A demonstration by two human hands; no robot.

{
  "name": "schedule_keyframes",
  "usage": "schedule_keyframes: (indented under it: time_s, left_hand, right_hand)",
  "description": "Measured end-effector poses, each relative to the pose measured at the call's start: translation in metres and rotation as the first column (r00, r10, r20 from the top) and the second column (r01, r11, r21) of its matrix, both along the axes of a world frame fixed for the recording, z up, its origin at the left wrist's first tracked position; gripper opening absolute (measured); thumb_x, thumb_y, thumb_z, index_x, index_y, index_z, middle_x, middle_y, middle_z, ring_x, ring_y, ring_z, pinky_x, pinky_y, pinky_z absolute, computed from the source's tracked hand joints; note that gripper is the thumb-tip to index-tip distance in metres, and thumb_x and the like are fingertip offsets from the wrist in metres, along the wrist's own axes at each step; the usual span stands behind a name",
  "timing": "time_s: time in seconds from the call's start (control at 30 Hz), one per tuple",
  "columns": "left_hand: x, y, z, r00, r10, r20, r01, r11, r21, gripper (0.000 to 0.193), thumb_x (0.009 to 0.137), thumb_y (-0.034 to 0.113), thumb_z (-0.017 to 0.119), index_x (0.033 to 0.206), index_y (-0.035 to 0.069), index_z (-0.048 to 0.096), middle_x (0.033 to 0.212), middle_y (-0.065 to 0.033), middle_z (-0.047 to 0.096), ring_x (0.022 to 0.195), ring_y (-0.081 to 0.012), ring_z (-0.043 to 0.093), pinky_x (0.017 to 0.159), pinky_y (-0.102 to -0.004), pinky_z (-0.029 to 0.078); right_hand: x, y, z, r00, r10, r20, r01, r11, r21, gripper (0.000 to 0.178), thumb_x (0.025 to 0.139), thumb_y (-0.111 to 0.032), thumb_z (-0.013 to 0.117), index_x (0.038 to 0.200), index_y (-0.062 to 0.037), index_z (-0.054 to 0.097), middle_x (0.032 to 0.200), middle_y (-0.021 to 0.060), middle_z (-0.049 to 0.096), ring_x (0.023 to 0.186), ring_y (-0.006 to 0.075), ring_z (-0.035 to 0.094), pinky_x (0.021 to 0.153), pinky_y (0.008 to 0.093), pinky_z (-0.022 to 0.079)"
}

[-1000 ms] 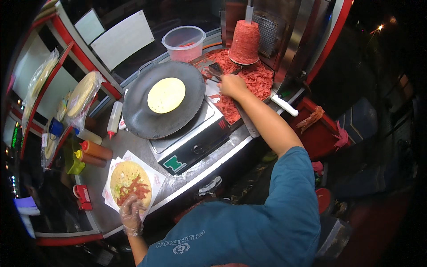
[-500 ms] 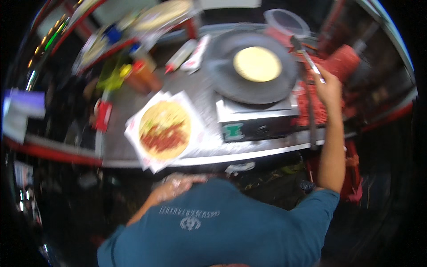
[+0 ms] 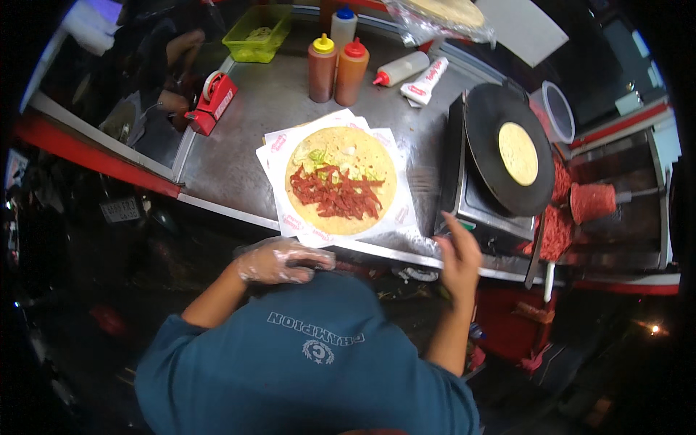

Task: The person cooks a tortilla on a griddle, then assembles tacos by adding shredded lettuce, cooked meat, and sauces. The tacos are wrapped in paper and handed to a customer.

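Observation:
A round flatbread (image 3: 301,150) lies on layered sheets of white printed paper (image 3: 401,214), topped with red shredded meat (image 3: 337,194) and some shredded lettuce (image 3: 319,157). My left hand (image 3: 279,262), in a clear plastic glove, hovers before the counter's front edge just below the paper, fingers loosely curved and holding nothing. My right hand (image 3: 461,262) is bare and empty, its fingers apart, between the paper and the griddle stove. A second flatbread (image 3: 518,154) rests on the round black griddle (image 3: 487,154). By the red meat pile (image 3: 554,232) a tool's white handle (image 3: 549,283) sticks out.
Three squeeze bottles, including a yellow-capped one (image 3: 322,69), stand behind the paper. A white squeeze bottle (image 3: 403,68) and a white tube (image 3: 426,82) lie nearby. A red tape dispenser (image 3: 213,103) and green basket (image 3: 256,35) are at left. A clear tub (image 3: 554,109) stands beyond the griddle.
My right hand has let go of the metal tool and come left and nearer, away from the meat. My view has turned rightward-tilted and steadied. My left hand stays near the counter's edge.

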State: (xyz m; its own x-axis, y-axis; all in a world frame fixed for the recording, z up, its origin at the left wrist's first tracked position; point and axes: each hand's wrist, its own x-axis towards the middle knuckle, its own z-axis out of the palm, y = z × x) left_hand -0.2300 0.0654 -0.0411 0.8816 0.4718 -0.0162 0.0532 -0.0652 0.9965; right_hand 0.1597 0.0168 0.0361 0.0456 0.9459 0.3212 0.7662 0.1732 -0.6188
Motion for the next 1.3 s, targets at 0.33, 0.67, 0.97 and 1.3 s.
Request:
schedule_keyframes:
  time_s: [0.33,0.67,0.97,1.3]
  left_hand:
    - [-0.009,0.104,-0.025,0.443,0.872,0.208,-0.795,0.489,-0.359,0.053,0.103,0.027,0.067,0.148,0.003,0.049,0.129,-0.0154,0.066,0.126,-0.0302,0.063,0.111,-0.0452,0.049]
    - [0.055,0.304,0.005,0.420,0.879,0.227,-0.907,0.412,0.084,0.067,0.086,0.008,0.083,0.146,0.007,0.053,0.139,-0.0125,0.062,0.131,-0.0230,0.058,0.107,-0.0416,0.051]
    - [-0.005,0.053,0.068,0.946,0.121,0.301,-0.322,0.461,0.827,0.067,0.086,0.031,0.082,0.146,0.015,0.057,0.153,-0.0151,0.056,0.146,-0.0345,0.048,0.120,-0.0471,0.037]
    - [-0.055,0.000,0.019,0.992,0.085,0.090,-0.081,0.996,-0.048,0.050,0.097,0.025,0.074,0.139,0.000,0.061,0.126,-0.0139,0.073,0.121,-0.0270,0.068,0.109,-0.0415,0.049]
  right_hand:
    - [0.341,-0.020,0.001,0.707,-0.515,0.485,0.645,0.751,-0.143,0.058,0.094,-0.047,0.072,0.134,-0.0050,0.068,0.126,0.0255,0.070,0.116,0.0426,0.067,0.098,0.0460,0.052]
    - [0.045,0.061,0.046,0.860,0.046,-0.508,0.109,0.957,0.270,0.040,0.108,-0.034,0.059,0.124,0.0018,0.069,0.101,0.0092,0.070,0.086,0.0159,0.067,0.081,0.0338,0.058]
    - [-0.156,0.056,-0.005,-0.149,-0.213,-0.966,-0.324,0.933,-0.155,0.071,0.099,-0.054,0.065,0.146,-0.0029,0.047,0.123,0.0132,0.066,0.103,0.0262,0.069,0.089,0.0422,0.059]
    - [-0.183,0.131,-0.045,0.430,0.182,-0.884,0.078,0.968,0.237,0.042,0.089,-0.001,0.079,0.124,0.0000,0.057,0.111,0.0165,0.073,0.107,0.0314,0.073,0.099,0.0435,0.056]
